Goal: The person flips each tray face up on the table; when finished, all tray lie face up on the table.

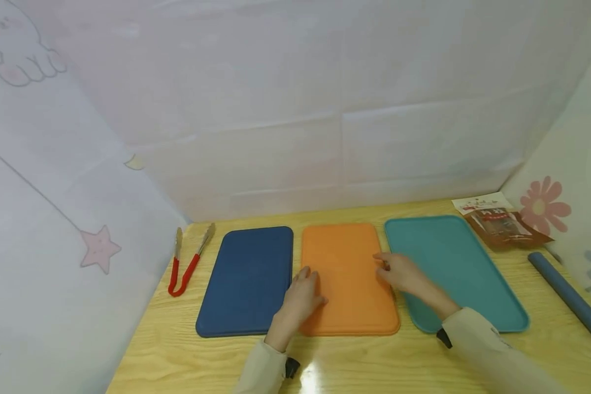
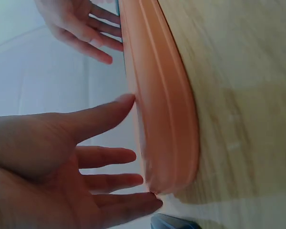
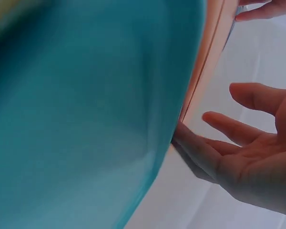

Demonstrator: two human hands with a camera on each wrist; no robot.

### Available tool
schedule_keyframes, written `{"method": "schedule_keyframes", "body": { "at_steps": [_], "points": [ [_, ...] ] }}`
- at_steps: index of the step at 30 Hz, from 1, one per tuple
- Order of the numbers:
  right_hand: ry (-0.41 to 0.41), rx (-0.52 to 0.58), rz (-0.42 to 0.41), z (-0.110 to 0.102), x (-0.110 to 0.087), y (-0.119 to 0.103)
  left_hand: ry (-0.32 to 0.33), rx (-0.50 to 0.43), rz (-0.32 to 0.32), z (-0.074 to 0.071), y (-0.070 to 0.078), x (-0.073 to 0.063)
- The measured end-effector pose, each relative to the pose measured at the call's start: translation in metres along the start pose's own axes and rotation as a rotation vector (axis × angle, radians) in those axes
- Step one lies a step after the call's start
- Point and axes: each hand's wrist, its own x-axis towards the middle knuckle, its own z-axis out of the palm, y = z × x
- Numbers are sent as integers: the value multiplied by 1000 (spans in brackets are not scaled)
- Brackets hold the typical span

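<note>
An orange tray lies on the table between a dark blue tray and a teal tray. At its left edge is my left hand, fingers spread and loosely extended. In the left wrist view, that hand's thumb comes right to the orange tray's ridged side, with the other fingertips close along it. My right hand reaches across the teal tray to the orange one's right edge. In the right wrist view its fingers are apart, and the lower ones overlap the tray edges.
Red-handled metal tongs lie at the left table edge. Back right is a brown packet with a white card. A blue-grey roll lies along the right side. Printed cloth walls enclose the table.
</note>
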Motion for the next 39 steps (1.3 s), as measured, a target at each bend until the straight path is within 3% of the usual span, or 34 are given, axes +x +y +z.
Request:
{"method": "schedule_keyframes", "body": {
  "at_steps": [5,10,13,17,27,39],
  "points": [
    [-68,-44,18,12,4,-3,-39,-64,-23,2,-8,8],
    [-42,-58,22,16,5,-4,-65,-146,-64,0,-13,12],
    [-26,-37,25,17,5,-4,-65,-136,-57,-2,-14,13],
    [-15,105,91,16,4,-3,-55,-115,-34,-2,-16,14],
    [-27,645,309,4,5,-1,-56,-142,-9,0,-21,13],
    [88,829,347,-10,-3,5,-102,-212,-21,-3,-18,5]
  ]
}}
